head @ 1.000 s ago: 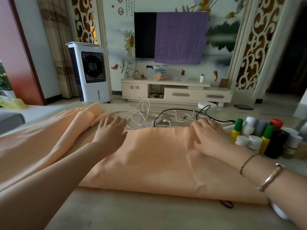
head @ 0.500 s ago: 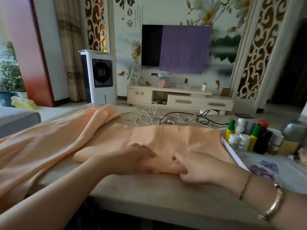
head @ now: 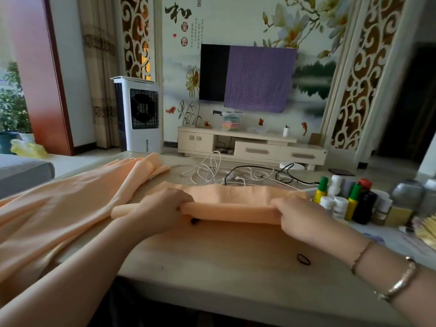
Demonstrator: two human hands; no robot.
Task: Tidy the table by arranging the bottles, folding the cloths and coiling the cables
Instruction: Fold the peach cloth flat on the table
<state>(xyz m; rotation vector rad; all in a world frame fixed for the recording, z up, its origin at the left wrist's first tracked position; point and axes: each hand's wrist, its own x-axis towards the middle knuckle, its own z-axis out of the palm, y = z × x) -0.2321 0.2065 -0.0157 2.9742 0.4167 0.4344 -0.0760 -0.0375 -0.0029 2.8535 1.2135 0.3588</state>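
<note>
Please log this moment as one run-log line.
step: folding | left hand: grips peach fabric cloth | right hand: grips same cloth | tangled white and black cables: uncoiled

Large calligraphy "和" on the wall mural [head: 236, 24].

Both forearms reach forward, bare, converging toward the grip line. Left hand [head: 162, 208]: knuckles up, fingers curled over and pinching the near folded edge of the peach cloth [head: 231, 204], thumb hidden under the fold. Right hand [head: 299, 217]: same pose, back of hand up, fingers curled round the same edge, further along it to the right. The two grips are well apart, with the fold lifted and stretched between them. Right wrist carries a thin cord bracelet [head: 361, 256] and, behind it, a metal bangle [head: 398, 283].
</note>
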